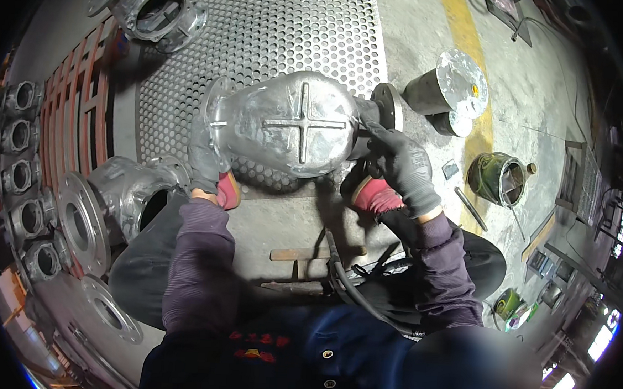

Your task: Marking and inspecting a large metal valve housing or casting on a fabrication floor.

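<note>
A grey cast-metal valve body (287, 122) with a raised cross on its upper side lies on its side in front of me, over the edge of a perforated metal plate (264, 27). Its flanged ends point left and right. My left hand (207, 156), in a grey glove, is closed round the left flange. Opposite it, my right hand (403, 161), gloved too, grips the neck beside the right flange (389, 108). The undersides of both hands' grips are hidden by the casting. My red shoes show just below the hands.
More flanged castings stand at the left (85, 216) and upper left (155, 10). A red slatted rack (74, 112) lies beyond them. To the right are an upturned metal bucket (439, 88), a green can (494, 178) and a dark rod (471, 209). Dark hoses (345, 282) run between my legs.
</note>
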Available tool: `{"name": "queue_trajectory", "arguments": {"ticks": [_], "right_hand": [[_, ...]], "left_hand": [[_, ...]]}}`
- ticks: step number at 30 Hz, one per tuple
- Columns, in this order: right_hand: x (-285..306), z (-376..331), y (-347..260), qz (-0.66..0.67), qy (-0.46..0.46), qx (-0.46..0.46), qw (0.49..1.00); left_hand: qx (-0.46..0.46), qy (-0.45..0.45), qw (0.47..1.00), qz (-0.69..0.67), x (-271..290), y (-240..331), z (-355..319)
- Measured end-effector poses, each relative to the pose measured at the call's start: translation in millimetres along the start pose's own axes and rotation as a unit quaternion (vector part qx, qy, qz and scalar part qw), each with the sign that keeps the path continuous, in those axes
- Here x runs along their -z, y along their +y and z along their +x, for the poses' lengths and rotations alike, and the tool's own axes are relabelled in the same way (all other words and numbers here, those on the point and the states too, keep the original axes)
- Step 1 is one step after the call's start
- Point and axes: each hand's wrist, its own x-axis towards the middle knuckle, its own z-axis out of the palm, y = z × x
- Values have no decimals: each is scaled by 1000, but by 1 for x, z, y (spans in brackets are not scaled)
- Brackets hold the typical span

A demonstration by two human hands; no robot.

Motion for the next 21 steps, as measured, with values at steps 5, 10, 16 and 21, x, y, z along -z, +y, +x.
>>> {"name": "queue_trajectory", "arguments": {"ticks": [5,10,16,21], "right_hand": [[-9,7,-14,-78,18,5,997],[-7,12,-13,-123,49,34,991],[-2,15,-16,-164,30,48,985],[6,21,11,-81,0,66,994]], "left_hand": [[9,8,1000,-13,21,-3,6],[-77,-41,976,199,28,-6,6],[-131,-43,944,301,39,-12,9],[-234,-37,857,457,49,-16,14]]}}
